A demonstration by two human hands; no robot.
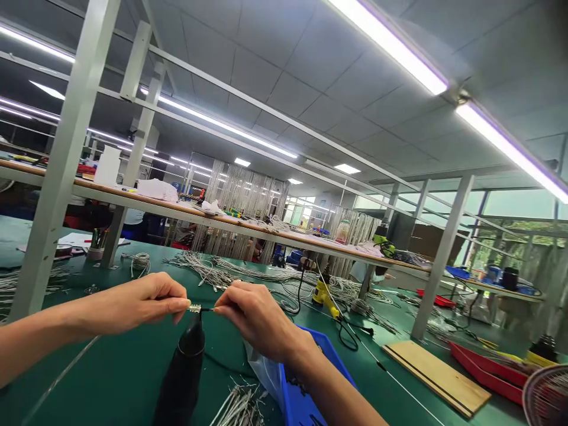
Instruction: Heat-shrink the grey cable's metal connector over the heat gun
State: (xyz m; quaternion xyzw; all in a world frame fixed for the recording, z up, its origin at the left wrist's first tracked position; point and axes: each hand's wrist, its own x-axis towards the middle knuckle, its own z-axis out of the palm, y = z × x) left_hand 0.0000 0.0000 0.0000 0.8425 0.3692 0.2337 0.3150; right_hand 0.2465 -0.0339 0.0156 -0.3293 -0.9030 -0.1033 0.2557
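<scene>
My left hand pinches one end of a small metal-tipped wire piece between thumb and fingers. My right hand pinches the other end, where a thin dark wire leaves it. The piece is held level just above the nozzle of a black heat gun that stands upright on the green table. A pile of cut wire pieces lies at the near edge, below my right wrist.
A blue bin sits under my right forearm. Bundles of grey wires spread across the table behind. A yellow-black tool, a wooden board and red trays lie to the right. White frame posts carry a shelf overhead.
</scene>
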